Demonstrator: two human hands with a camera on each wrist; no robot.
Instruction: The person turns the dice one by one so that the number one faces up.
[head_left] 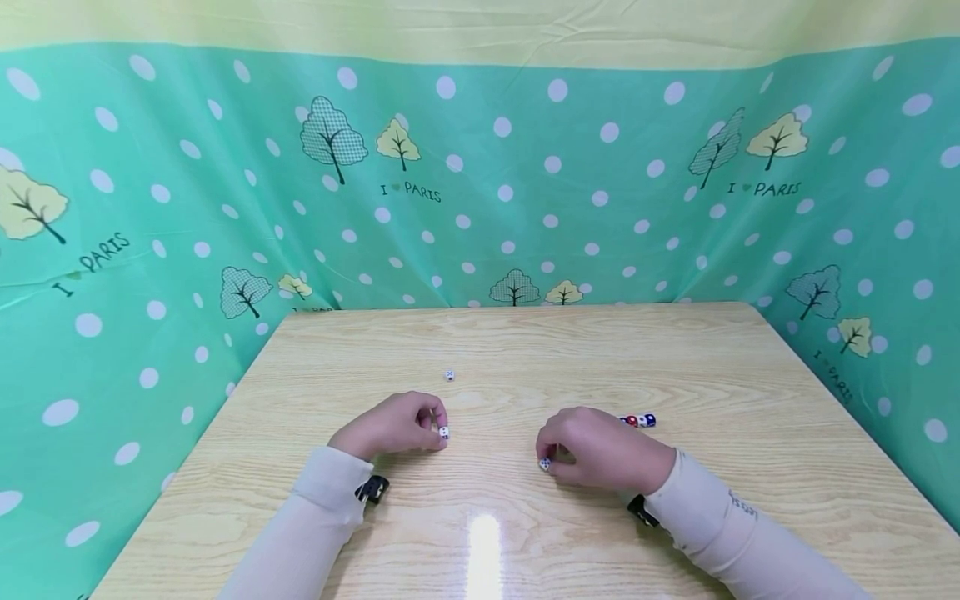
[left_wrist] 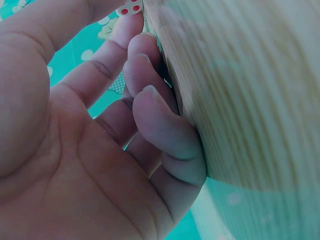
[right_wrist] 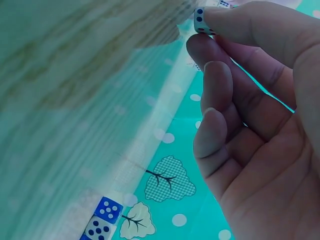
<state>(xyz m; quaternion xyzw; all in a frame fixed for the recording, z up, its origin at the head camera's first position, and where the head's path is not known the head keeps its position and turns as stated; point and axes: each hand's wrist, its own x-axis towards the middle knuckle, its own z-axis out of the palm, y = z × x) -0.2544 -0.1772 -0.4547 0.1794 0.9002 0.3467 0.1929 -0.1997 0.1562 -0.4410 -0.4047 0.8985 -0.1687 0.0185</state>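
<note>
Between thumb and index finger my left hand (head_left: 401,423) pinches a white die (head_left: 444,432); in the left wrist view the die (left_wrist: 129,8) shows red pips at the top edge. My right hand (head_left: 600,450) pinches another white die (head_left: 544,464) low over the table. Dark blue and red pips show on that die (right_wrist: 201,22) in the right wrist view. The other fingers of both hands curl loosely near the tabletop. Beyond the left hand a single white die (head_left: 450,375) lies on the table.
Past the right hand lies a row of dice, a red die (head_left: 632,421) beside white and blue ones (head_left: 650,420), partly hidden by that hand. The wooden table (head_left: 495,350) meets a green dotted curtain (head_left: 510,200) at its back and sides.
</note>
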